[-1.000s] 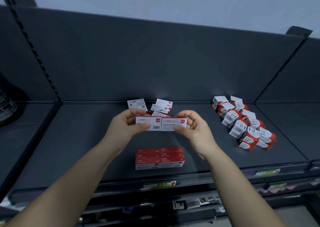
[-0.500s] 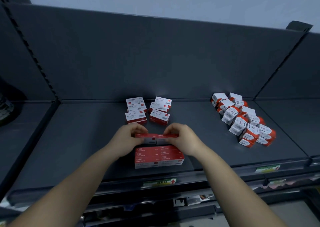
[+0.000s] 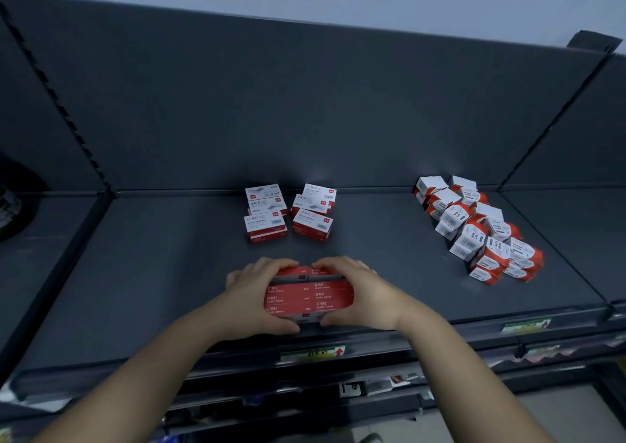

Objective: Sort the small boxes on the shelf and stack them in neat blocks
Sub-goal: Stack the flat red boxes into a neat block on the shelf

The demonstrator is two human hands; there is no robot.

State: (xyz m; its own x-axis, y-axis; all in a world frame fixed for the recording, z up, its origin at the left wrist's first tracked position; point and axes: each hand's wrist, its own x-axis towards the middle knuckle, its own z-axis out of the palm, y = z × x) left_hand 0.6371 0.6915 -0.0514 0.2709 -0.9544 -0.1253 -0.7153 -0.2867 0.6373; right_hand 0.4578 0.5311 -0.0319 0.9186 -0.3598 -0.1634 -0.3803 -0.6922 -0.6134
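Observation:
A neat block of red staple boxes (image 3: 308, 298) lies near the front of the dark shelf (image 3: 169, 273), two boxes wide and several rows deep. My left hand (image 3: 252, 297) cups the block's left side with the thumb along its front edge. My right hand (image 3: 364, 295) cups the right side the same way. Fingers of both hands curl over the back row. Behind the block stand loose red-and-white staple boxes (image 3: 289, 212) in two small untidy stacks.
A jumbled heap of small white-and-red cube boxes (image 3: 481, 231) fills the shelf's right part. The shelf's back panel (image 3: 305, 104) rises behind. A price-tag rail (image 3: 313, 353) runs along the front edge, with lower shelves beneath.
Both hands carried two boxes down from mid-air and set them as the back row of the red block. They now clasp the whole block from both sides.

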